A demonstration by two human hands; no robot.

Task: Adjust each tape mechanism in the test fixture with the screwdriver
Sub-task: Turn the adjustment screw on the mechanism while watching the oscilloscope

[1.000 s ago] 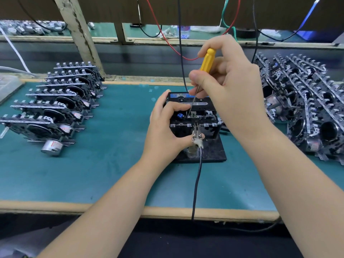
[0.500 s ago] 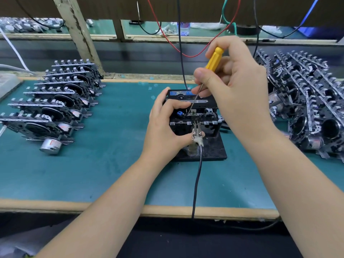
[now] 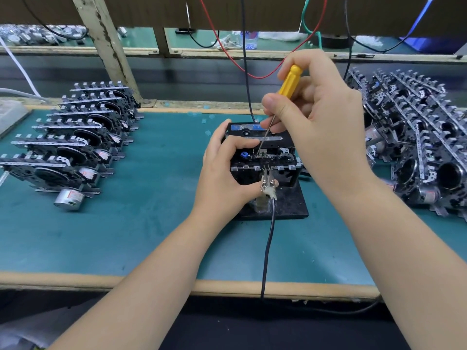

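Note:
A black tape mechanism (image 3: 278, 157) stands in the black test fixture (image 3: 290, 205) at the middle of the green mat. My left hand (image 3: 225, 173) grips the mechanism's left side, with the thumb beside the metal clip (image 3: 267, 184) on a black cable. My right hand (image 3: 321, 122) holds the yellow-handled screwdriver (image 3: 288, 83) between thumb and fingers. Its thin shaft slants down-left and its tip sits on the small metal part at the top of the mechanism, next to a blue component (image 3: 243, 155).
A row of tape mechanisms (image 3: 73, 137) stands on the left of the mat (image 3: 141, 223), a silver motor (image 3: 68, 198) at its front. A heap of mechanisms (image 3: 417, 145) fills the right. Red, black and green wires (image 3: 227, 54) hang from above. The bench edge (image 3: 227, 286) runs in front.
The screwdriver handle has tilted to the right in my right hand while its tip stays on the mechanism. My left hand keeps the same hold.

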